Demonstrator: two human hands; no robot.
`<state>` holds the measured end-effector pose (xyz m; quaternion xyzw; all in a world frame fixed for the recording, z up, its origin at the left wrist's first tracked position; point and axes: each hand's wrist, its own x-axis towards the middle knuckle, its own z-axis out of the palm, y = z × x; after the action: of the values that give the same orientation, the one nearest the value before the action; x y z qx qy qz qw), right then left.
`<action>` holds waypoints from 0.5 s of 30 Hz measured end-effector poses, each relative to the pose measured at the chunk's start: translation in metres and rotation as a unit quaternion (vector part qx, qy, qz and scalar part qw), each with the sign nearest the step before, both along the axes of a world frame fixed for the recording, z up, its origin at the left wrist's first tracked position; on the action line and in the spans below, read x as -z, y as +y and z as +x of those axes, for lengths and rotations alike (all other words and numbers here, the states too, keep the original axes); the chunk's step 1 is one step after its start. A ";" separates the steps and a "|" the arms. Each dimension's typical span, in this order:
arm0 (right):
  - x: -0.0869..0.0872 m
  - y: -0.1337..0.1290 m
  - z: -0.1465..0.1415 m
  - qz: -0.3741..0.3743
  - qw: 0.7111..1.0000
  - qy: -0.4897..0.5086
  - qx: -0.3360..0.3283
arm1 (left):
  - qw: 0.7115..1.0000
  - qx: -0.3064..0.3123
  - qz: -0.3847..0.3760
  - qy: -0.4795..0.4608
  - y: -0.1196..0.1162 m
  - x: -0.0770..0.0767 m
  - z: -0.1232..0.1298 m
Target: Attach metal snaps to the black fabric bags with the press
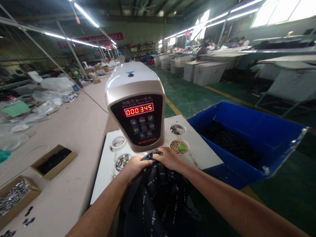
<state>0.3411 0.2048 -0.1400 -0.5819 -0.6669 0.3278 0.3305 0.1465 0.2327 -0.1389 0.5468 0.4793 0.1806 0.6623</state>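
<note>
Both hands grip the upper edge of a black garment printed with white lettering, which hangs down over my lap. My left hand pinches the cloth from the left, and my right hand pinches it just to the right. Right in front of them stands a button-attaching machine with a red lit display reading 000345. The fingers and cloth are close under its front; whether the cloth touches the machine's working parts is hidden.
The white machine table has round wells with brass-coloured fasteners and metal parts. At right is a blue bin of dark cloth. A long table at left carries boxes of metal pieces and black parts.
</note>
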 end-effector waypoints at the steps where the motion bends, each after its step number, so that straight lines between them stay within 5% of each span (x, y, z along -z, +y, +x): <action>1: 0.000 0.001 0.000 0.000 1.000 0.001 -0.004 | 1.000 -0.001 0.003 0.002 0.001 0.001 -0.001; 15: 0.002 0.008 -0.002 0.005 1.000 0.016 0.003 | 1.000 -0.017 0.001 0.008 0.004 -0.004 0.001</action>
<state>0.3392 0.2123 -0.1424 -0.5768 -0.6617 0.3327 0.3445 0.1471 0.2368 -0.1353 0.5402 0.4936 0.1881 0.6551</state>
